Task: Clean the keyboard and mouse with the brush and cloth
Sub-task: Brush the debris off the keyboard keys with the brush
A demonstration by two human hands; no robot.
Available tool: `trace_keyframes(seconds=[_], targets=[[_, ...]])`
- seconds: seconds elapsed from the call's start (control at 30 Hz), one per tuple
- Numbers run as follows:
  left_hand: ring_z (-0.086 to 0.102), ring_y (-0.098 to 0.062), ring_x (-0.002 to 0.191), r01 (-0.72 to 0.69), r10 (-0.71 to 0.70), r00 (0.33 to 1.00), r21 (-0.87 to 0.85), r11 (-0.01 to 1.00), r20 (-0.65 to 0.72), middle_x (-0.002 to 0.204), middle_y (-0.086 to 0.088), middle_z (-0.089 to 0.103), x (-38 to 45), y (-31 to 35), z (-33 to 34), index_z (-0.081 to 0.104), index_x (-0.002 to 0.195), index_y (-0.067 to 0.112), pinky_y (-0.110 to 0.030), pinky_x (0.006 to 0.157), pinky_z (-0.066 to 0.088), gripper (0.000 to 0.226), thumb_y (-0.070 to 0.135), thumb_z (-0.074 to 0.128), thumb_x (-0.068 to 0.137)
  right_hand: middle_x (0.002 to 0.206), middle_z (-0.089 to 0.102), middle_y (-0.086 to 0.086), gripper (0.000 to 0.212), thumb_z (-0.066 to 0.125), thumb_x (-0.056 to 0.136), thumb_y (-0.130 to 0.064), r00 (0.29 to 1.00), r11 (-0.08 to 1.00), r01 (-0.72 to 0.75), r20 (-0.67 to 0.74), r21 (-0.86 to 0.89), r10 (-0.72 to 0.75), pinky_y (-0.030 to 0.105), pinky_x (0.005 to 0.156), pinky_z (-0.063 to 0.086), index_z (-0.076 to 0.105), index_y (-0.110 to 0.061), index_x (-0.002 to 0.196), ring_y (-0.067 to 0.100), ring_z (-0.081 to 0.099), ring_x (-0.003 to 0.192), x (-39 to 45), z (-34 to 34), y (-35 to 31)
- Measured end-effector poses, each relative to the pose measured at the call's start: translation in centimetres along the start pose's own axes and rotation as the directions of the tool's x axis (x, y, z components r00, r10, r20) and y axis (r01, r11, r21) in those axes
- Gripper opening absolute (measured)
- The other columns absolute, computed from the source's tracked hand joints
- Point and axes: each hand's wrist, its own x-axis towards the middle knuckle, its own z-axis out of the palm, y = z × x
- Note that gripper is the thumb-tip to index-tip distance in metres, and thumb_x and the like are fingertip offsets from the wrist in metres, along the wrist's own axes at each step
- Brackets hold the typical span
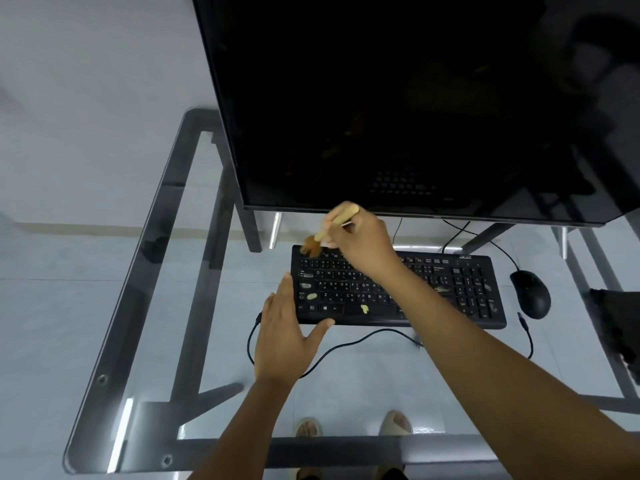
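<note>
From my feed I see the right hand point(360, 242) curled round a small wooden brush point(332, 228), grip closed on the handle w/ fingers wrapped and the pale handle end poking out above the knuckles. Brush is tilted, brown bristles down on the far-left corner of the black keyboard point(398, 289), touching the top key row; bristles look blurred. Left hand point(285, 330) lies flat, fingers straight, nothing held: palm on the glass table point(145, 271) just beside the keyboard's left end, thumb spread out along the near edge and touching it, fingertips up against the left side. Keyboard sits roughly mid-table, in front of the big dark monitor point(398, 98). A few bits of debris on the keys: pale lumps near the left keys point(311, 296), a yellowish one on the bottom row point(364, 309), a darker scrap right of centre near the forearm. Black mouse point(530, 294) is just beside the keyboard's right end, not touching, cord running back behind the kbd. A thin black cable point(349, 344) loops on the glass near the front edge. Dark cloth point(616, 327) lies at the far right edge, partly cut off by the frame. Thru the glass I see the person's feet in sandals point(396, 422) on the floor.
</note>
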Motion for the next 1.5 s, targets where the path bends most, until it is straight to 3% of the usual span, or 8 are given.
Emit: trace_keyframes(seconds=[0.23, 0.37, 0.5, 1.03, 1.13, 1.27, 1.4, 1.5], targets=[[0.034, -0.020, 0.136, 0.007, -0.007, 1.000, -0.003, 1.000, 0.005, 0.145, 0.004, 0.041, 0.1, 0.0, 0.0, 0.008, 0.152, 0.027, -0.047, 0.100, 0.046, 0.099, 0.064, 0.063, 0.077, 0.086, 0.072, 0.005, 0.007, 0.056, 0.095, -0.012, 0.997, 0.997, -0.070, 0.022, 0.037, 0.069, 0.021, 0.067, 0.058, 0.062, -0.012, 0.092, 0.003, 0.070, 0.067, -0.6, -0.9, 0.7], [0.032, -0.021, 0.138, 0.016, -0.016, 1.000, -0.006, 1.000, 0.018, 0.147, 0.005, 0.039, -0.1, -0.3, 0.0, 0.006, 0.151, 0.029, -0.048, 0.101, 0.045, 0.100, 0.063, 0.064, 0.077, 0.081, 0.071, 0.002, 0.005, 0.057, 0.095, -0.015, 0.985, 0.987, -0.161, -0.068, -0.007, 0.160, 0.045, 0.070, 0.060, 0.061, -0.013, 0.093, 0.025, 0.071, 0.072, -2.5, -3.4, 3.2], [0.034, -0.018, 0.136, 0.006, -0.006, 1.000, 0.002, 1.000, 0.006, 0.145, 0.004, 0.041, 0.0, -0.1, 0.0, 0.008, 0.151, 0.028, -0.046, 0.101, 0.047, 0.100, 0.062, 0.065, 0.077, 0.078, 0.071, 0.003, 0.008, 0.058, 0.094, -0.011, 0.975, 0.978, -0.200, 0.111, 0.059, 0.193, 0.034, 0.069, 0.061, 0.065, -0.011, 0.091, 0.019, 0.072, 0.070, -4.3, -4.0, 3.2], [0.038, -0.014, 0.129, -0.015, 0.015, 1.000, 0.012, 1.000, 0.008, 0.142, 0.003, 0.043, 0.1, 0.0, -0.1, 0.008, 0.152, 0.025, -0.041, 0.097, 0.049, 0.108, 0.060, 0.072, 0.072, 0.067, 0.066, -0.008, 0.008, 0.061, 0.092, -0.018, 0.991, 0.994, -0.108, 0.084, -0.002, 0.108, 0.010, 0.049, 0.044, 0.066, -0.012, 0.089, -0.006, 0.060, 0.052, -6.8, 0.6, 1.0], [0.036, -0.014, 0.131, -0.018, 0.018, 1.000, 0.010, 1.000, -0.003, 0.144, 0.004, 0.041, 0.1, 0.1, -0.1, 0.007, 0.151, 0.027, -0.040, 0.099, 0.048, 0.109, 0.061, 0.072, 0.071, 0.066, 0.064, -0.003, 0.010, 0.061, 0.092, -0.020, 0.985, 0.991, -0.126, -0.123, -0.046, 0.120, 0.017, 0.047, 0.048, 0.066, -0.011, 0.090, 0.001, 0.060, 0.052, -6.1, -1.5, 2.3], [0.039, -0.014, 0.128, -0.021, 0.021, 1.000, 0.016, 1.000, -0.009, 0.141, 0.003, 0.044, 0.0, 0.1, -0.1, 0.011, 0.151, 0.024, -0.036, 0.096, 0.050, 0.107, 0.066, 0.068, 0.072, 0.072, 0.071, 0.006, 0.007, 0.062, 0.091, -0.018, 0.967, 0.980, -0.181, 0.196, 0.080, 0.162, 0.035, 0.061, 0.060, 0.065, -0.012, 0.088, 0.021, 0.070, 0.064, -6.6, -1.2, 2.2], [0.037, -0.014, 0.131, -0.003, 0.003, 1.000, 0.017, 1.000, -0.003, 0.143, 0.003, 0.042, 0.0, 0.4, 0.0, 0.009, 0.151, 0.026, -0.038, 0.099, 0.048, 0.108, 0.063, 0.071, 0.070, 0.069, 0.064, -0.003, 0.009, 0.061, 0.093, -0.021, 0.988, 0.990, -0.125, -0.100, -0.057, 0.119, 0.020, 0.052, 0.050, 0.063, -0.013, 0.089, 0.010, 0.063, 0.058, -4.9, -2.6, 3.4], [0.035, -0.015, 0.133, -0.012, 0.013, 1.000, 0.033, 0.999, -0.006, 0.144, 0.002, 0.041, 0.2, 0.2, 0.0, 0.009, 0.151, 0.025, -0.040, 0.100, 0.047, 0.107, 0.062, 0.071, 0.071, 0.076, 0.070, 0.002, 0.007, 0.060, 0.093, -0.020, 0.989, 0.988, -0.139, 0.057, 0.068, 0.135, 0.031, 0.063, 0.059, 0.064, -0.014, 0.090, 0.017, 0.070, 0.067, -4.7, -2.7, 3.5]])
